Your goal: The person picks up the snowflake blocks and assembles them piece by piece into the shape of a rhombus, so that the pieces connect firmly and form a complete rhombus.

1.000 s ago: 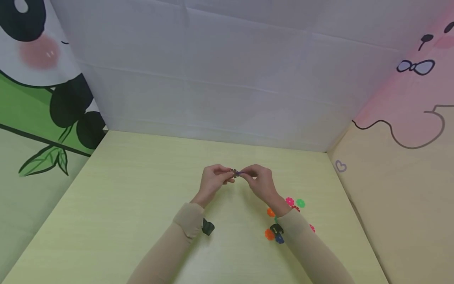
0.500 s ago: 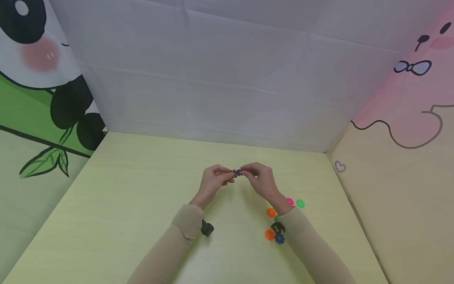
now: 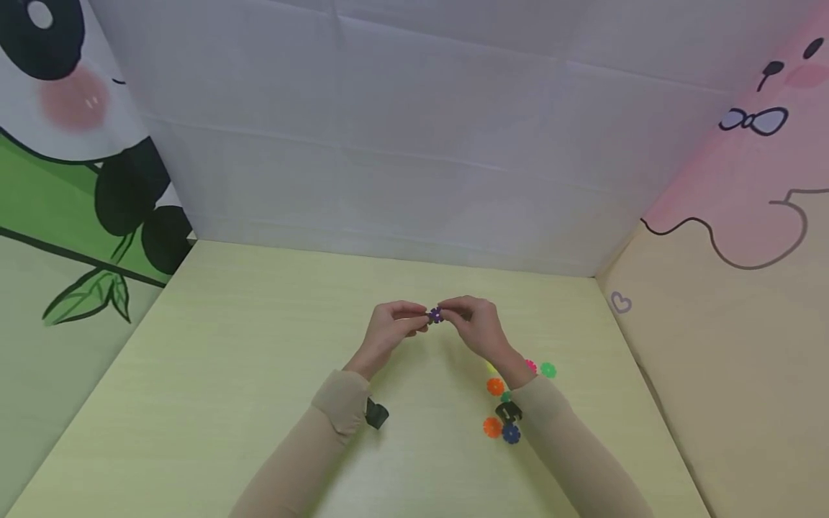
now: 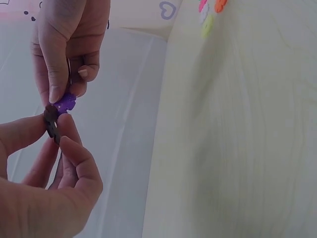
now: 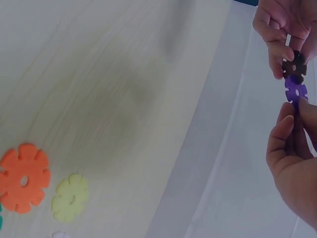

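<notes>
Both hands meet above the far middle of the table. My left hand (image 3: pixel 388 332) pinches a dark brown notched disc (image 5: pixel 294 65), a flower-shaped plastic piece, between thumb and fingers. From the other side, my right hand (image 3: pixel 478 329) pinches a purple notched disc (image 5: pixel 296 91) of the same shape. The two discs touch edge to edge, at an angle to each other in the left wrist view; whether their slots are locked cannot be told. Fingertips hide part of each disc.
Loose discs lie by the right forearm: an orange disc (image 3: pixel 492 427), a blue disc (image 3: pixel 511 434), a green disc (image 3: pixel 548 370) and several more, partly hidden by the sleeve. A yellow disc (image 5: pixel 70 198) lies near another orange one. A white wall (image 3: pixel 388 144) stands behind the table.
The purple disc has turned in the right fingers from nearly edge-on to showing its flat face. The right hand has shifted slightly; the left hand has stayed almost still.
</notes>
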Action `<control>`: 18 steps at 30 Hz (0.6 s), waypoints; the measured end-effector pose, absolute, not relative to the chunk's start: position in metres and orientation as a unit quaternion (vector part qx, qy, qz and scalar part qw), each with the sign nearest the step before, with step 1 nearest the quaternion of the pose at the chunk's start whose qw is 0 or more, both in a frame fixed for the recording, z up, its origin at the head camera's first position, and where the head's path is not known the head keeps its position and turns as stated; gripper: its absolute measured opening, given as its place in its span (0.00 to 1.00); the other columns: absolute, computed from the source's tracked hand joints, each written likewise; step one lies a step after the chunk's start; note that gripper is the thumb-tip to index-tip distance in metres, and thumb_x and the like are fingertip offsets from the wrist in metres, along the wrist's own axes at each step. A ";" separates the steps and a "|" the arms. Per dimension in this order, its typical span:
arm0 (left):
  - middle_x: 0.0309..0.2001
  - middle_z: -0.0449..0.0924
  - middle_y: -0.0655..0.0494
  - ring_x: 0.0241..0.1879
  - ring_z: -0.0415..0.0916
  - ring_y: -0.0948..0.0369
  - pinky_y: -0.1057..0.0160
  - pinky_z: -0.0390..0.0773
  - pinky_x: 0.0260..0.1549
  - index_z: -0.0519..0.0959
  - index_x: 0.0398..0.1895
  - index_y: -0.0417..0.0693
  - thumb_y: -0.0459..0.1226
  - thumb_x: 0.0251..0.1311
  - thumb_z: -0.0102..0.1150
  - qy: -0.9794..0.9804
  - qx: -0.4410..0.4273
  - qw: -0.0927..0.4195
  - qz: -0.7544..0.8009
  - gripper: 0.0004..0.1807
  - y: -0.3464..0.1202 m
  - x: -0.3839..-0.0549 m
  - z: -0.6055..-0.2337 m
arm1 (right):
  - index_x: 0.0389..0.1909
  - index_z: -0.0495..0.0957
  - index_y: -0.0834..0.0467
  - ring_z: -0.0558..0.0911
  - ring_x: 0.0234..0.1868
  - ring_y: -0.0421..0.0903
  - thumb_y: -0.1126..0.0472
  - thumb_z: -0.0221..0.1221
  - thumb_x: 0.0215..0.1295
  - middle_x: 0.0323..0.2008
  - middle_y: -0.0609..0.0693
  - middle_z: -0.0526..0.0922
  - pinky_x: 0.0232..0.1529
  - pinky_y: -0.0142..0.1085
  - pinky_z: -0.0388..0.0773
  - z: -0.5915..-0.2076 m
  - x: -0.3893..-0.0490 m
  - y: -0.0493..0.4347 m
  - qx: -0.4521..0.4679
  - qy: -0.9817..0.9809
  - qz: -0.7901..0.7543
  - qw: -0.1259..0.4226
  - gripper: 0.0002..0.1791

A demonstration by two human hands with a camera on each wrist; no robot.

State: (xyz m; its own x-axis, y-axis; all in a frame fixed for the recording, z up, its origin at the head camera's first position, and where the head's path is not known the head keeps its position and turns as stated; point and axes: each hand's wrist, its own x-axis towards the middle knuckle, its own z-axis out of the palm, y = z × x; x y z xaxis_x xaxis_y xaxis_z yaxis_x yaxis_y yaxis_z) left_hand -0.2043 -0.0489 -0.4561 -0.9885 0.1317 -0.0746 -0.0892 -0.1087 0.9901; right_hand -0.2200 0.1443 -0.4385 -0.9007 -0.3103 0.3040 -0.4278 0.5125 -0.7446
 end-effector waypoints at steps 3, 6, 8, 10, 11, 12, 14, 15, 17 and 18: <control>0.35 0.84 0.48 0.33 0.82 0.55 0.47 0.76 0.43 0.83 0.41 0.38 0.33 0.55 0.67 0.677 0.019 0.079 0.731 0.11 -0.050 -0.203 -0.453 | 0.40 0.85 0.59 0.83 0.34 0.40 0.64 0.64 0.61 0.36 0.47 0.85 0.36 0.34 0.79 -0.437 -0.221 0.144 0.205 -0.867 0.451 0.055 0.07; 0.35 0.84 0.48 0.34 0.82 0.54 0.44 0.74 0.44 0.83 0.42 0.39 0.34 0.56 0.67 0.684 0.020 0.086 0.724 0.11 -0.051 -0.202 -0.450 | 0.40 0.85 0.59 0.83 0.35 0.40 0.64 0.64 0.62 0.36 0.48 0.85 0.37 0.33 0.79 -0.436 -0.221 0.144 0.202 -0.865 0.457 0.049 0.07; 0.36 0.84 0.48 0.35 0.82 0.53 0.44 0.73 0.45 0.83 0.42 0.39 0.34 0.56 0.66 0.687 0.021 0.090 0.721 0.11 -0.051 -0.202 -0.449 | 0.40 0.85 0.59 0.83 0.34 0.39 0.64 0.64 0.62 0.36 0.47 0.85 0.36 0.33 0.79 -0.436 -0.222 0.144 0.198 -0.863 0.462 0.045 0.07; 0.37 0.84 0.47 0.35 0.82 0.53 0.44 0.73 0.45 0.83 0.42 0.39 0.35 0.57 0.66 0.690 0.020 0.093 0.718 0.12 -0.052 -0.202 -0.449 | 0.40 0.85 0.59 0.83 0.34 0.39 0.64 0.64 0.62 0.35 0.47 0.85 0.36 0.34 0.79 -0.436 -0.222 0.144 0.198 -0.862 0.466 0.041 0.07; 0.37 0.84 0.47 0.36 0.81 0.53 0.45 0.73 0.45 0.83 0.42 0.39 0.35 0.57 0.67 0.691 0.020 0.095 0.717 0.11 -0.052 -0.202 -0.449 | 0.40 0.85 0.58 0.83 0.34 0.39 0.63 0.64 0.62 0.35 0.47 0.85 0.36 0.34 0.79 -0.436 -0.222 0.144 0.197 -0.861 0.467 0.038 0.07; 0.37 0.84 0.47 0.35 0.81 0.53 0.45 0.73 0.45 0.83 0.42 0.39 0.36 0.57 0.67 0.693 0.020 0.095 0.715 0.11 -0.053 -0.202 -0.449 | 0.40 0.85 0.58 0.83 0.34 0.39 0.63 0.64 0.62 0.35 0.47 0.85 0.36 0.34 0.79 -0.436 -0.222 0.144 0.196 -0.861 0.469 0.036 0.07; 0.36 0.84 0.48 0.35 0.81 0.53 0.46 0.74 0.45 0.84 0.41 0.40 0.37 0.57 0.67 0.695 0.020 0.096 0.712 0.11 -0.053 -0.202 -0.449 | 0.39 0.85 0.58 0.83 0.33 0.40 0.63 0.64 0.62 0.35 0.46 0.85 0.35 0.35 0.80 -0.437 -0.222 0.143 0.195 -0.860 0.471 0.031 0.07; 0.36 0.84 0.48 0.35 0.81 0.54 0.47 0.74 0.44 0.84 0.41 0.40 0.37 0.57 0.67 0.697 0.020 0.095 0.710 0.11 -0.054 -0.202 -0.449 | 0.39 0.85 0.58 0.83 0.33 0.40 0.62 0.64 0.62 0.35 0.46 0.85 0.35 0.35 0.80 -0.437 -0.222 0.143 0.195 -0.860 0.472 0.029 0.07; 0.35 0.84 0.50 0.34 0.81 0.55 0.51 0.76 0.42 0.84 0.40 0.41 0.37 0.57 0.67 0.700 0.019 0.097 0.707 0.10 -0.053 -0.202 -0.449 | 0.39 0.85 0.57 0.83 0.33 0.40 0.62 0.64 0.62 0.34 0.46 0.85 0.34 0.35 0.79 -0.437 -0.223 0.143 0.193 -0.860 0.473 0.026 0.07; 0.35 0.84 0.50 0.34 0.81 0.55 0.52 0.76 0.42 0.84 0.40 0.42 0.37 0.57 0.67 0.702 0.019 0.098 0.706 0.10 -0.053 -0.202 -0.449 | 0.39 0.85 0.57 0.83 0.33 0.39 0.62 0.64 0.62 0.34 0.45 0.85 0.34 0.35 0.79 -0.437 -0.223 0.143 0.193 -0.860 0.473 0.024 0.07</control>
